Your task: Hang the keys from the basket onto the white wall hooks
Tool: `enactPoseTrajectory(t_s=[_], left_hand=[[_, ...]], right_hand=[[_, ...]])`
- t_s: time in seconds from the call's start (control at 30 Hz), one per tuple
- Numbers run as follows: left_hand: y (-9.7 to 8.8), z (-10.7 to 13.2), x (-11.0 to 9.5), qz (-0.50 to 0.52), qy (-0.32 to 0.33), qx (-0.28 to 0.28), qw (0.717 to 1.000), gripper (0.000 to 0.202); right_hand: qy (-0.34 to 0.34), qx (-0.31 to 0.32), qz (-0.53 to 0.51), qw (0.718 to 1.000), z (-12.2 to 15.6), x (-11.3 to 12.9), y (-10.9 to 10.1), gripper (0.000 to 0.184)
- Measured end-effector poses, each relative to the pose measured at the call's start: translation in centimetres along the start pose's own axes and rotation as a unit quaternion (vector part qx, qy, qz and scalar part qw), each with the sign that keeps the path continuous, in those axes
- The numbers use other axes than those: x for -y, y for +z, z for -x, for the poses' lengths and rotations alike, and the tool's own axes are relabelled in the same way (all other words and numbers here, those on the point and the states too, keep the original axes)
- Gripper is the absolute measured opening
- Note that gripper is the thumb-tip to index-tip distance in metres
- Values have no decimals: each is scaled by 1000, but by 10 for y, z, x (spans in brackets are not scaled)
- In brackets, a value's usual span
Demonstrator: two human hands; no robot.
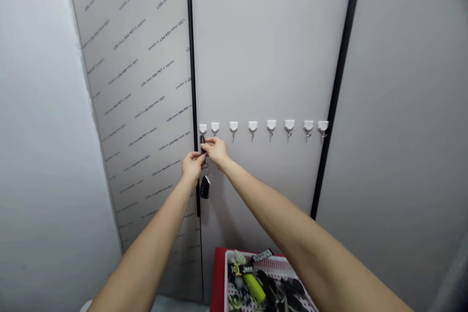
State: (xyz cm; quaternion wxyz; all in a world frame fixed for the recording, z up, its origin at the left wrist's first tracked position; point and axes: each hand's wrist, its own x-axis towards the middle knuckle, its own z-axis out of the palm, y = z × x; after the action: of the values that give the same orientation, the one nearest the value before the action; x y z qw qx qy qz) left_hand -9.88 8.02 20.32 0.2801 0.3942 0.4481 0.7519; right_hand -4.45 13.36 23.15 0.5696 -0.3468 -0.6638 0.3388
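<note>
A black car key fob [205, 188] hangs from a metal ring below my hands, near the black door handle. Above it is the keychain's dark strap [202, 141], just under the leftmost white adhesive hook [203, 128]. My left hand [192, 166] pinches the lower part of the keychain between thumb and fingertips. Closed around the strap's upper part from the right is my right hand [218, 150]. Whether the strap touches the hook's metal prong cannot be made out, as the fingers partly cover it.
Several more white hooks [253, 127] run in a row to the right across the pale cabinet door [263, 58]. Long black handles [338, 80] edge the door. Below, a white basket [225, 282] of assorted keychains and fobs rests on a red surface [218, 273].
</note>
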Motion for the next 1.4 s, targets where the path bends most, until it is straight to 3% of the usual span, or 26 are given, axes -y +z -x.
enactPoseTrajectory(t_s=[0.27, 0.5, 0.6, 0.67, 0.8, 0.9, 1.0, 1.1, 1.27, 1.33, 1.4], left_hand=[[1, -32, 14, -112, 14, -20, 993, 11], [-7, -31, 30, -167, 13, -39, 985, 17], [-15, -8, 41, -201, 47, -57, 977, 21], [-19, 16, 55, -209, 52, -36, 976, 22], [-21, 85, 95, -259, 9, 84, 962, 19], [-19, 135, 130, -320, -9, 188, 929, 18], [-20, 168, 155, -376, 48, 252, 891, 20], [-22, 183, 163, -449, 105, 255, 850, 26], [-20, 187, 158, -567, 100, 254, 777, 36], [-20, 188, 157, -565, 105, 258, 777, 36], [-20, 189, 156, -536, 109, 252, 798, 37]], right_hand=[[11, -76, 113, 991, -13, -3, 14, 16], [-28, -74, 194, 978, 0, -9, 5, 15], [-52, -41, 191, 979, 21, -23, -17, 16], [-52, 6, 180, 982, 46, -42, -40, 14], [30, 98, 182, 978, 116, -92, -93, 10], [92, 95, 205, 970, 171, -122, -127, 11], [94, 76, 230, 966, 216, -138, -148, 14], [73, 80, 255, 961, 243, -147, -158, 14], [40, 113, 291, 949, 254, -155, -159, 15], [13, 124, 300, 946, 254, -154, -158, 17], [-5, 132, 307, 942, 253, -151, -158, 21]])
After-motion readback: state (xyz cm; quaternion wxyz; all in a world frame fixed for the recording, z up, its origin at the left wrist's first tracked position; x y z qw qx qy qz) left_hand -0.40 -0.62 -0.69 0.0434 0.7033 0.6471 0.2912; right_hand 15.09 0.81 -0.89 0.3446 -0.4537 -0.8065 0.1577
